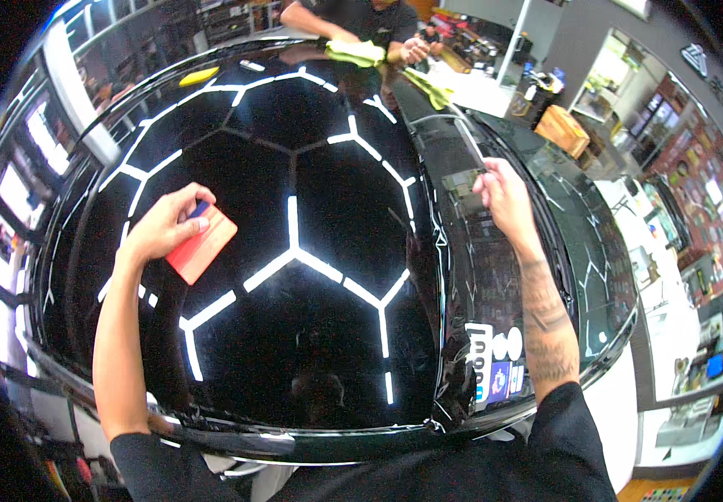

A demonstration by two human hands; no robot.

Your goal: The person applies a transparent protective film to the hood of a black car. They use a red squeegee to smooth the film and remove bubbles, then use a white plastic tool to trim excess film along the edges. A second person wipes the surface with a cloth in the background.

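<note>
Our left hand (161, 227) holds a red scraper (202, 244) flat on the shiny black car roof (311, 318), fingers closed round its top edge, likely to press it down. Our right hand (502, 194) pinches a thin clear film (462, 134) at the roof's edge, maybe pulling it tight. Another person (353, 21) across the car holds a yellow cloth (355, 53). The film is hard to see.

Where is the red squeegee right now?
In the head view, the red squeegee is left of centre, pressed flat on the glossy black car roof under the left hand, beside the reflected white light strips.
</note>
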